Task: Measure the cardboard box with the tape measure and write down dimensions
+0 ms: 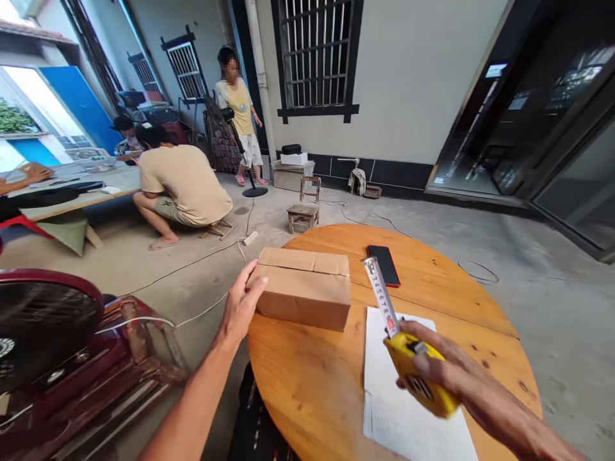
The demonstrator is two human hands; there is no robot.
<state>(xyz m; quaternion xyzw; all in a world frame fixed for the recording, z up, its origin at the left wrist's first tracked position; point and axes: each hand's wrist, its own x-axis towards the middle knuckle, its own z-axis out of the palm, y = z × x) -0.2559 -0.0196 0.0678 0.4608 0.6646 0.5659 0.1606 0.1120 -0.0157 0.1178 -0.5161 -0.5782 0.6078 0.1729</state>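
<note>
A closed brown cardboard box rests on the left part of the round wooden table. My left hand grips its left end, thumb on the top edge and fingers partly hidden behind. In my right hand is a yellow tape measure, held above the table. A short length of its metal blade sticks out toward the upper left, its hooked tip apart from the box. Under the tape measure lie white paper sheets. Beyond the blade is a dark phone with a red edge.
A dark red fan stands at the left beside a wooden chair. A small wooden chair is past the table. Cables and a power strip lie on the floor. One person squats by another table; another stands near the wall.
</note>
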